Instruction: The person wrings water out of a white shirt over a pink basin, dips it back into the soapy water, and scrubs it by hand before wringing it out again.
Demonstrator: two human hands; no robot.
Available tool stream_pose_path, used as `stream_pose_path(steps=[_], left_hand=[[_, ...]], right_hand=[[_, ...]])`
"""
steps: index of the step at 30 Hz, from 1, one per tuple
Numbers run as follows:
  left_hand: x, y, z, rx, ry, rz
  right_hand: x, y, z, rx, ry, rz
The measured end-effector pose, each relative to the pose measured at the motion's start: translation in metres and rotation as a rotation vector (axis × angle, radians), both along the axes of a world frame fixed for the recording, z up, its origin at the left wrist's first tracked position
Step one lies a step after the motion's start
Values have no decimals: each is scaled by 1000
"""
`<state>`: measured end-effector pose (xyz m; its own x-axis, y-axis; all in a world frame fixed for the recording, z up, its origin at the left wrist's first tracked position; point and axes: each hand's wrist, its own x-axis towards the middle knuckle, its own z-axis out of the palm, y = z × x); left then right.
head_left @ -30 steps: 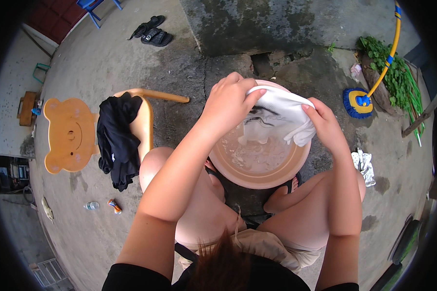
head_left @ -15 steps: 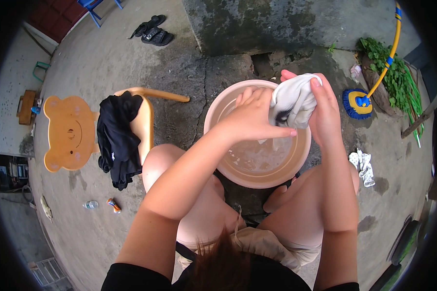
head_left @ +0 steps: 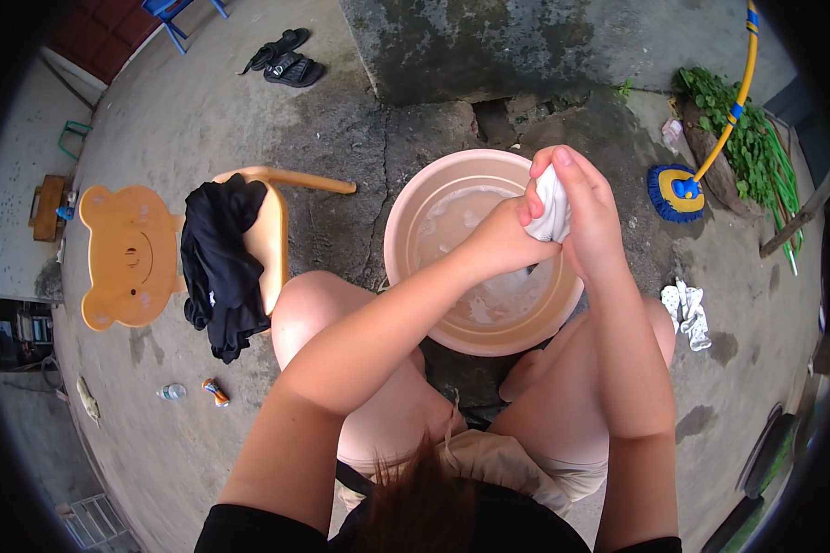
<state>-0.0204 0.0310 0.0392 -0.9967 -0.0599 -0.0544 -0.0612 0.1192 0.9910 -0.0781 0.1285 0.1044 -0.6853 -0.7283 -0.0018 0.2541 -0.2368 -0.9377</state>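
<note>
Above the right side of a pale pink basin (head_left: 398, 207), both my hands are closed around a bunched white, sock-like cloth (head_left: 551, 210). My left hand (head_left: 509, 241) grips it from the left and below, fingers curled round its edge. On the other side, my right hand (head_left: 592, 210) wraps over it with the fingertips bent across the top. Only a pale ribbed strip of the cloth shows between the hands. Cloudy water (head_left: 475, 302) with patches of foam fills the bottom of the basin, which stands on the ground between my knees. A small dark bit shows just under my left hand.
Left of my knee, black clothing (head_left: 221, 249) hangs over an orange bear-backed chair (head_left: 129, 258). White dotted cloth (head_left: 687, 313) lies on the ground to the right. A blue-and-yellow mop (head_left: 678, 192), sandals (head_left: 290, 66), a plastic bottle (head_left: 171, 392) and an orange can (head_left: 216, 393) are around me.
My left hand has moved from over the basin against the cloth and closed on it. The looser cloth is now squeezed into a tight bunch between both hands.
</note>
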Motion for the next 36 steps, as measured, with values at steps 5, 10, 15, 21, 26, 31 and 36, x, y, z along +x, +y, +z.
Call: stream_pose_path(steps=[5,10,15,21,26,31,36], left_hand=[[7,5,3,-78,105,39],[4,4,-6,73,74,-10],[5,10,-3,17,18,-24],[10,14,1,-250,-67,12],[11,14,7,-339,-166,7],[11,12,17,-181,-193,79],[7,-7,15,90,2,252]], right_hand=[[4,-1,1,-35,-80,-41],[1,2,3,-52,-170,11],[-1,6,0,-106,-286,37],[0,6,0,-97,-295,-41],[-1,7,0,-118,-322,-53],[-9,5,-13,-145,-261,-22],[-18,-2,-18,-129,-220,-59]])
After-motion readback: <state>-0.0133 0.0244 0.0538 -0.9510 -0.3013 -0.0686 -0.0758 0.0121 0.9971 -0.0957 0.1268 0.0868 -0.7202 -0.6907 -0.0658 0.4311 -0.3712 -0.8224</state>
